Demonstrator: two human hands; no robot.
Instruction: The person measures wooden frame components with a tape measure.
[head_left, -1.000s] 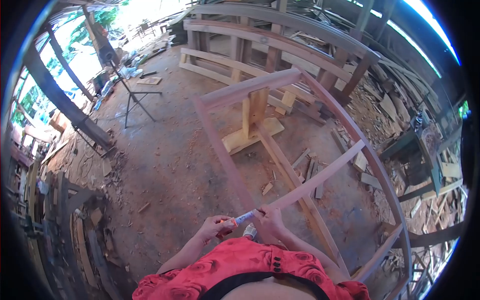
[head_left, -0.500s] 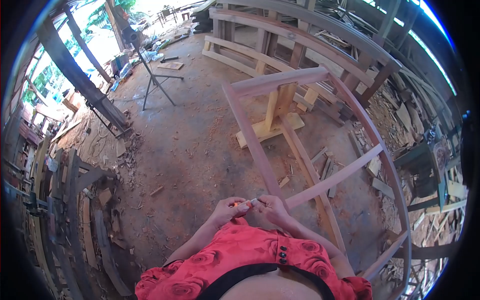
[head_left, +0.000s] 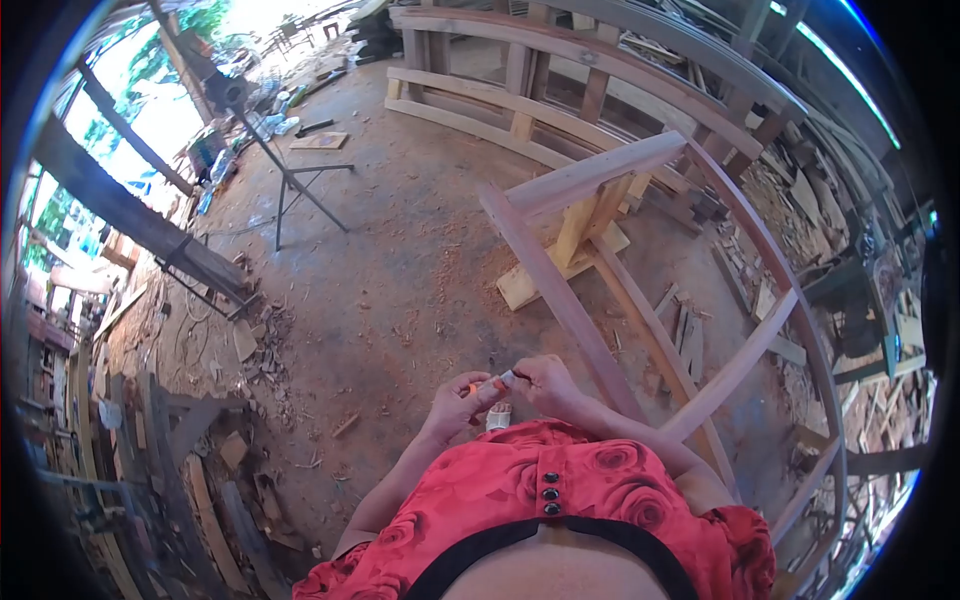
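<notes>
Tube, slim, white-and-orange [head_left: 493, 386], at lower centre of picture; bare left hand [head_left: 460, 404] grips its body, bare right hand [head_left: 546, 384] pinches narrowly at tip. Reddish-brown wooden frame [head_left: 553, 282] right of centre.

Left grip [head_left: 456, 408] holds a tube [head_left: 506, 380], right grip [head_left: 548, 385] at its end.

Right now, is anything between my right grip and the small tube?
Nothing visible: your right grip is at the pale end of the tube, though exact contact is too small to tell. Your left grip holds it.
</notes>
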